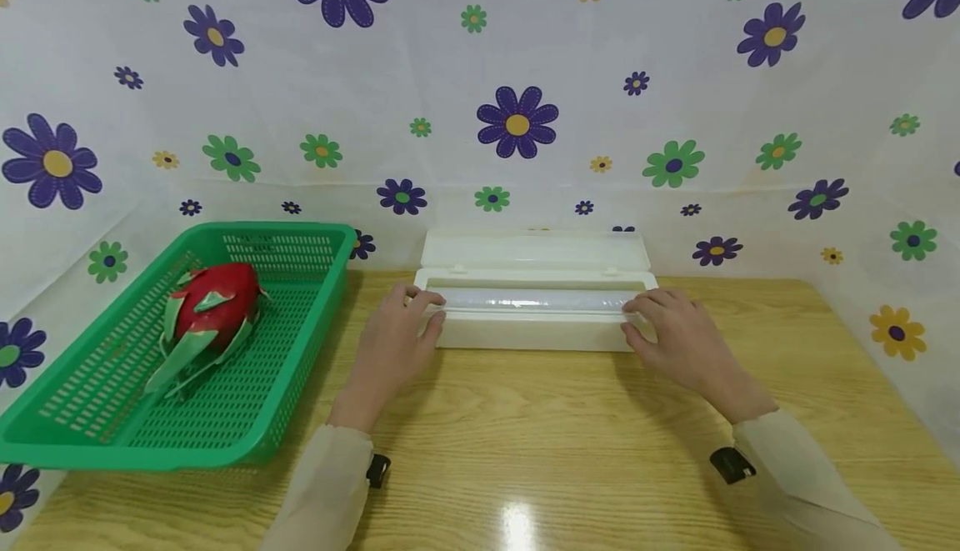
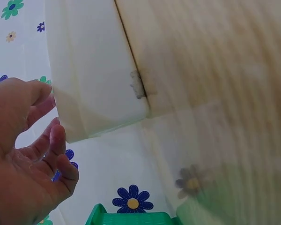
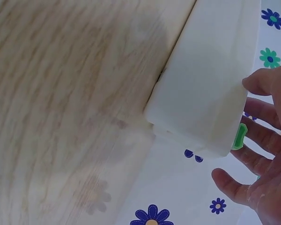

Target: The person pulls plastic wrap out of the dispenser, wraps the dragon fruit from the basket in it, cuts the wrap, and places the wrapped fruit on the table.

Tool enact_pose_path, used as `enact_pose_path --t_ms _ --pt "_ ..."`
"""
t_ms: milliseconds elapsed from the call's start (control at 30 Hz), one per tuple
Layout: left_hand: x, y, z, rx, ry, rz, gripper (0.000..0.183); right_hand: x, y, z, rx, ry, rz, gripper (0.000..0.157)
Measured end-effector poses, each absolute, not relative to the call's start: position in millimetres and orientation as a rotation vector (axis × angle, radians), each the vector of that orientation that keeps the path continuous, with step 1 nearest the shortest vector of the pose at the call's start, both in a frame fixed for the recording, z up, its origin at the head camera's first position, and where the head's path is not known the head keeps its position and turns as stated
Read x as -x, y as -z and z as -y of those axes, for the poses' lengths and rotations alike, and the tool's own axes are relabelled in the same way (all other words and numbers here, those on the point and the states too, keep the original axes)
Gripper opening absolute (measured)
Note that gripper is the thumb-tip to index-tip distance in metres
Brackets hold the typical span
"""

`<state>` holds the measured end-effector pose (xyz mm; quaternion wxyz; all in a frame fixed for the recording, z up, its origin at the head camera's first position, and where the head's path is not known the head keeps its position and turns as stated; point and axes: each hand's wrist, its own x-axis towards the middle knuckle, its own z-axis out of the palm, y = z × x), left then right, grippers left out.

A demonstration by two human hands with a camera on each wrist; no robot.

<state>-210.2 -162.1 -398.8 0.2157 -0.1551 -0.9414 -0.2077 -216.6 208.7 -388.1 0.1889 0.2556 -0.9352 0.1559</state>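
A long white cling film box point(image 1: 534, 333) lies on the table with its lid point(image 1: 536, 251) raised at the back. Inside lies a roll of clear cling film point(image 1: 525, 299). My left hand point(image 1: 397, 330) is at the box's left end, thumb at the front rim and bent fingers over the end of the roll. At the opposite end my right hand point(image 1: 678, 338) takes a matching hold, thumb in front and fingers over the rim. In the right wrist view a small green piece point(image 3: 240, 137) shows beside my fingers. I cannot tell whether the fingertips pinch film or only the rim.
A green plastic basket point(image 1: 300, 359) stands on the left of the wooden table point(image 1: 540, 434), holding a red dragon fruit point(image 1: 225, 301). Behind the box rises a white cloth point(image 1: 420, 51) printed with flowers. Black straps circle both wrists.
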Motion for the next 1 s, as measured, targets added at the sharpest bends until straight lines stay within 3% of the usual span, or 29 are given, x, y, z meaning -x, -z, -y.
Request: enact_pose_path --t_ms 733,1000 --pt "228 387 150 0.199 0.712 2.658 0.018 243 372 -210 -0.685 -0.637 2.72 0.012" --pt "240 389 151 0.287 0.981 2.594 0.019 251 376 -210 -0.639 -0.601 2.679 0.024"
